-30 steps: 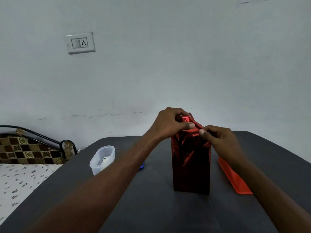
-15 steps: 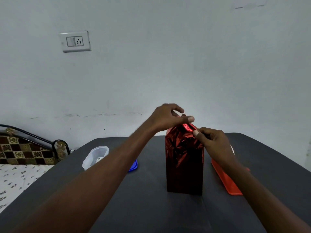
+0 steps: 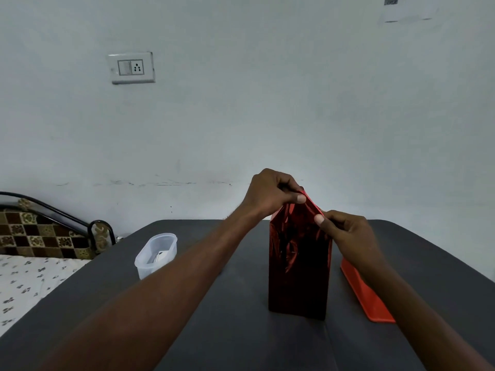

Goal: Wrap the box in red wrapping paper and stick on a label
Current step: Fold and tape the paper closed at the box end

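Observation:
A tall box (image 3: 298,269) covered in shiny red wrapping paper stands upright on the dark table (image 3: 241,330). Its top paper is gathered into a raised flap. My left hand (image 3: 272,192) pinches the flap's upper left end between thumb and fingers. My right hand (image 3: 348,232) pinches the lower right end of the same flap. No label is visible.
A translucent plastic tub (image 3: 156,254) with something white inside sits left of the box. An orange tray (image 3: 365,295) lies flat to the right, partly behind my right forearm. A bed (image 3: 32,279) borders the table on the left; a white wall stands behind.
The view shifted slightly. My hands keep working the paper flap on top of the box, the left now pinching it higher up. The blue lid near the tub is hidden by my left arm.

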Demonstrator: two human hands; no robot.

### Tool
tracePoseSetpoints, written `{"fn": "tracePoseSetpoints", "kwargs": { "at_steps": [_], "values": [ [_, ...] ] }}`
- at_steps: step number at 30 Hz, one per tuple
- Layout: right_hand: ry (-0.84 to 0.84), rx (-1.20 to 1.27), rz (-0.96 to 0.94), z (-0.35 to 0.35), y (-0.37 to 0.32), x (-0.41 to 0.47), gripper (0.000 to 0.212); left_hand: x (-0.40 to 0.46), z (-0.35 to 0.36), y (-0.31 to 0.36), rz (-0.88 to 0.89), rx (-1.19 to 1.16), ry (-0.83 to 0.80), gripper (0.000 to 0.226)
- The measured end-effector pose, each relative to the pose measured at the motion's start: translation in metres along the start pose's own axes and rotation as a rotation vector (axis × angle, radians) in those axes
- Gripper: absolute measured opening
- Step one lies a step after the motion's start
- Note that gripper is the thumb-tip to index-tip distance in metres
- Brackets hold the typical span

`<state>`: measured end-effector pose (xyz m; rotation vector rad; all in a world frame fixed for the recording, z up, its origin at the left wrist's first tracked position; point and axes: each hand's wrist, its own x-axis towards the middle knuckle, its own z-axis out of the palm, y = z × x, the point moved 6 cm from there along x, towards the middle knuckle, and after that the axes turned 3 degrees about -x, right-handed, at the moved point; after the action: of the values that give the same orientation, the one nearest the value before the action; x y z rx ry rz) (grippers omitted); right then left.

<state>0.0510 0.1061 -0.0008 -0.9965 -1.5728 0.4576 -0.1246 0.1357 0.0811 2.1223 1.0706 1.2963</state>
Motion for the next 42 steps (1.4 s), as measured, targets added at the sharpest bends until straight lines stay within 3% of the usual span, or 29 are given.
{"fn": "tracePoseSetpoints", "kwargs": {
  "at_steps": [4, 19, 28, 33, 39, 42],
  "values": [
    [0.021, 0.016, 0.028, 0.003, 0.001, 0.000, 0.028, 0.001, -0.007, 0.002, 0.015, -0.061, 0.045, 0.008],
    [0.037, -0.249, -0.025, 0.000, -0.050, 0.023, 0.002, -0.024, -0.059, -0.004, 0.019, 0.024, 0.229, 0.014],
    [-0.013, -0.389, -0.110, 0.006, -0.076, 0.046, 0.003, -0.047, -0.038, -0.001, 0.101, 0.064, 0.164, 0.011],
    [0.018, -0.359, -0.094, 0.004, -0.075, 0.045, 0.006, -0.049, -0.030, -0.001, 0.132, 0.063, 0.211, 0.006],
    [-0.126, -0.435, -0.109, 0.011, -0.076, 0.044, 0.008, -0.049, -0.024, -0.003, 0.116, 0.042, 0.241, 0.007],
    [-0.101, -0.352, -0.143, 0.006, -0.080, 0.044, 0.024, -0.048, -0.020, -0.005, 0.083, 0.034, 0.224, 0.008]
  ]
}}
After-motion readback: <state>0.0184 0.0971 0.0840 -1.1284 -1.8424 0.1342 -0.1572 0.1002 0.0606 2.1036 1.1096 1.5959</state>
